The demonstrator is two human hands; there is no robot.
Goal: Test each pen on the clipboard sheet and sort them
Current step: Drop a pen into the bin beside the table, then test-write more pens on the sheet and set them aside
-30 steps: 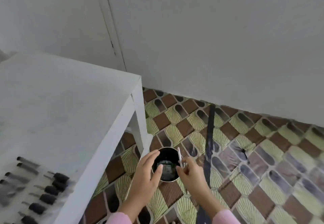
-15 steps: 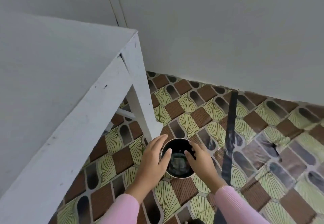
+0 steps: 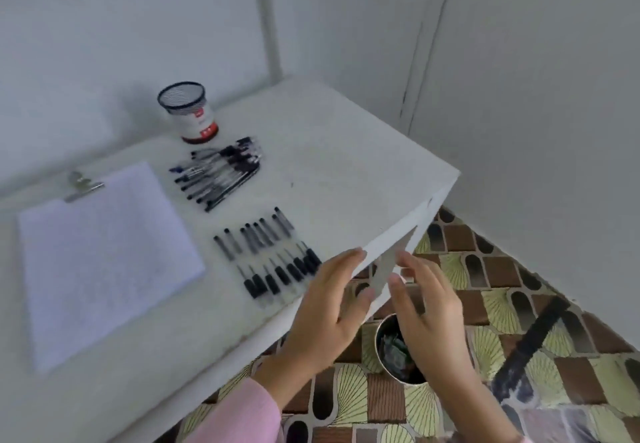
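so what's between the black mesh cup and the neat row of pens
A loose heap of dark pens, on the white table, in the head view.

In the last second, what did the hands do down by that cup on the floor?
Both hands let go of the floor cup and rose toward the table edge; the left hand and right hand now hover open, empty. The slim pen the right hand pinched over the cup is gone from view. The cup stayed put.

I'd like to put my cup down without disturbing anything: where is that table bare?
Bare: the table right of the pen pile, out to its corner, and the near strip below the clipboard sheet. Crowded: mesh cup down through the pen row.
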